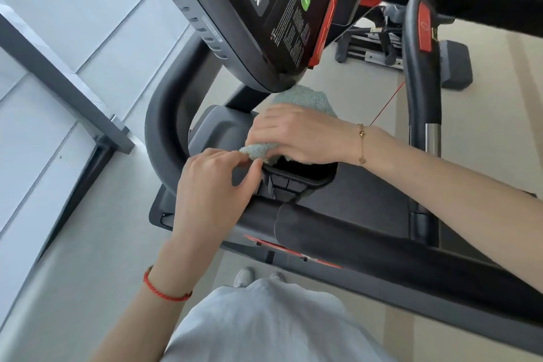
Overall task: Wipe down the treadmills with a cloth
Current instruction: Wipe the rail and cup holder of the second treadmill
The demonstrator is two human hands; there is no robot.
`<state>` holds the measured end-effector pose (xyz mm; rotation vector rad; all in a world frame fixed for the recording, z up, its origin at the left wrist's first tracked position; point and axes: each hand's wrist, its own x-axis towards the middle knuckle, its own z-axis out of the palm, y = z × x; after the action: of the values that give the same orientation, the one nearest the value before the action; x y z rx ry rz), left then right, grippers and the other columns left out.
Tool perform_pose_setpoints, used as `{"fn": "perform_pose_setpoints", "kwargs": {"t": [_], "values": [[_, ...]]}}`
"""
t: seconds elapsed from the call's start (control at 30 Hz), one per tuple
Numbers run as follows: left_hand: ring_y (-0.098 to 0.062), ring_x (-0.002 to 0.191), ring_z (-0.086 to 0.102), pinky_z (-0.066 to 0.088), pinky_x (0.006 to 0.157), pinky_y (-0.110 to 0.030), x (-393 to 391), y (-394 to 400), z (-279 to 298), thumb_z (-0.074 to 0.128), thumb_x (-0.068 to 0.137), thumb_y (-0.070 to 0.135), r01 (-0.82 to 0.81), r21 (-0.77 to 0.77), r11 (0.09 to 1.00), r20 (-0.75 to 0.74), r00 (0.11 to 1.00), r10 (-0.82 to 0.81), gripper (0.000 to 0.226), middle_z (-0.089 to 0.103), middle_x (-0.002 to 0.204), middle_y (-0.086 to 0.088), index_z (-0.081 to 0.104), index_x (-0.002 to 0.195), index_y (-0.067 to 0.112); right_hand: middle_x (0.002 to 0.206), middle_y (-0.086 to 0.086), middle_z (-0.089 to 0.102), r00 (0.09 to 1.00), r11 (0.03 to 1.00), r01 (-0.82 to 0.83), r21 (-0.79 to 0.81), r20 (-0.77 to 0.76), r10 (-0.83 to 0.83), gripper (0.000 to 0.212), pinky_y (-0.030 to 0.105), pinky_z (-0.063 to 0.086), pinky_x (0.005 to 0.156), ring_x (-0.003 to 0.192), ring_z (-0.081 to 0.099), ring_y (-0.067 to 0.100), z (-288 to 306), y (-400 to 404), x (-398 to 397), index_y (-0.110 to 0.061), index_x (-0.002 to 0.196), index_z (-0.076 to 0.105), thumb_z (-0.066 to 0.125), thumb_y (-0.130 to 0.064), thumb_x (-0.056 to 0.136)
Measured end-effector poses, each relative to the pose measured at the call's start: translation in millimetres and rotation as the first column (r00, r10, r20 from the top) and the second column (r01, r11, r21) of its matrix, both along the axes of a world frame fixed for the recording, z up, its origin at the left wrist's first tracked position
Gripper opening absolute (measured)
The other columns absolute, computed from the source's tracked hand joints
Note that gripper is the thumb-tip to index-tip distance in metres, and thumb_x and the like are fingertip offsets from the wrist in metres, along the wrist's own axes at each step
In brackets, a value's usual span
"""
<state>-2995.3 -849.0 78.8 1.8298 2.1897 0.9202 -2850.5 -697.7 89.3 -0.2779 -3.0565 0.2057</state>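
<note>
While your right hand [296, 134] pressed the cloth [305, 100] over the cup holder's [305, 179] rim, fingers curled on it, your left hand [217, 182] pinched its edge.

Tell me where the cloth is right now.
In the head view, the pale green cloth sits centre frame under the right hand, just below the console, with the left hand pinching its near corner.

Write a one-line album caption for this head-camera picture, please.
Right hand presses a pale green cloth into a treadmill's cup holder while the left hand pinches its corner.
</note>
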Motion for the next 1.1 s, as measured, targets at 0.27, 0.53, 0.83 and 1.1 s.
{"fn": "perform_pose_setpoints", "kwargs": {"t": [0.27,0.53,0.83,1.1], "values": [[-0.018,0.100,0.066,0.051,0.088,-0.036,6.4,0.4,-0.4,0.067,0.090,0.036,0.004,0.002,1.000,0.053,0.999,-0.004,0.029,0.074,0.106,0.005,0.074,0.112,0.019,0.127,-0.003,0.058,0.991,0.992,0.129,-0.011,0.025,-0.129,0.038,0.043,0.043,0.100,0.120,0.052,0.023,3.3,15.9,11.9,-0.020,0.126,0.057,0.046,-0.043,0.097],[-0.017,0.106,0.062,0.046,0.093,-0.032,5.7,1.3,-0.1,0.061,0.094,0.039,0.041,-0.036,0.998,0.044,0.998,-0.040,0.036,0.071,0.114,0.006,0.069,0.123,0.020,0.125,-0.004,0.057,0.977,0.974,0.204,0.095,0.036,-0.209,0.033,0.042,0.049,0.088,0.111,0.056,0.023,6.1,12.9,10.8,-0.023,0.128,0.052,0.049,-0.035,0.097],[-0.017,0.110,0.062,0.049,0.093,-0.033,0.4,17.0,0.7,0.059,0.095,0.039,0.147,-0.082,0.986,0.031,0.989,-0.144,0.044,0.067,0.121,0.002,0.062,0.131,0.016,0.129,-0.003,0.060,0.796,0.789,0.598,-0.138,-0.008,-0.605,0.040,0.038,0.044,0.086,0.112,0.057,0.027,3.7,1.4,27.9,-0.026,0.134,0.050,0.048,-0.044,0.098],[-0.024,0.115,0.059,0.045,0.098,-0.035,-10.0,45.1,1.8,0.059,0.096,0.033,0.285,-0.123,0.951,0.014,0.958,-0.285,0.050,0.063,0.127,-0.005,0.052,0.141,0.012,0.109,0.004,0.060,0.518,0.479,0.775,-0.412,-0.018,-0.855,0.037,0.030,0.037,0.078,0.097,0.053,0.020,-3.0,-33.8,54.2,-0.014,0.124,0.056,0.049,-0.039,0.099]]}}
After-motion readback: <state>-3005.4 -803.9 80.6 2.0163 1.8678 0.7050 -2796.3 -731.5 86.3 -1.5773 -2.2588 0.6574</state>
